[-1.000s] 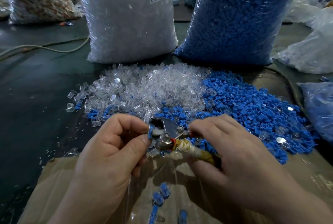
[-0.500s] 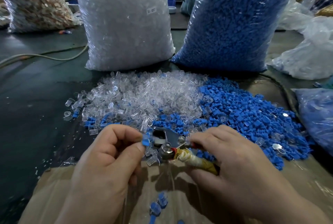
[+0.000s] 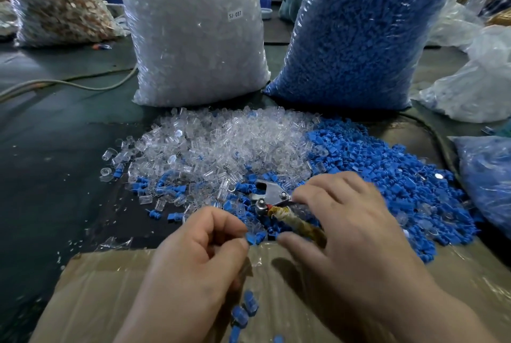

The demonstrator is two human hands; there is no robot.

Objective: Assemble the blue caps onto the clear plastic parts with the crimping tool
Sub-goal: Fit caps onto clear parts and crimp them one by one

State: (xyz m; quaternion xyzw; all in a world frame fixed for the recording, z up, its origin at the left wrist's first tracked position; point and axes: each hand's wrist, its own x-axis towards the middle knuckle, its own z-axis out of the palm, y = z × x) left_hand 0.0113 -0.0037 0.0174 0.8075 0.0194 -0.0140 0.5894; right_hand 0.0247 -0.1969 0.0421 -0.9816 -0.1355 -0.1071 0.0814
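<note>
While our right hand (image 3: 351, 226) curled round the taped handle of the crimping tool (image 3: 272, 196), its metal head lying at the near edge of the clear plastic parts (image 3: 221, 143), our left hand (image 3: 199, 254) pinched a blue cap (image 3: 252, 239) at its fingertips, just nearer.

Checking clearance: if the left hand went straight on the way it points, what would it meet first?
The left hand would likely meet the loose blue caps just ahead, then the crimping tool; depth is unclear.

1 crimping tool (image 3: 272, 199), 1 heap of clear parts (image 3: 221, 143), 1 heap of blue caps (image 3: 387, 174), 3 upright sacks (image 3: 193, 38).
</note>
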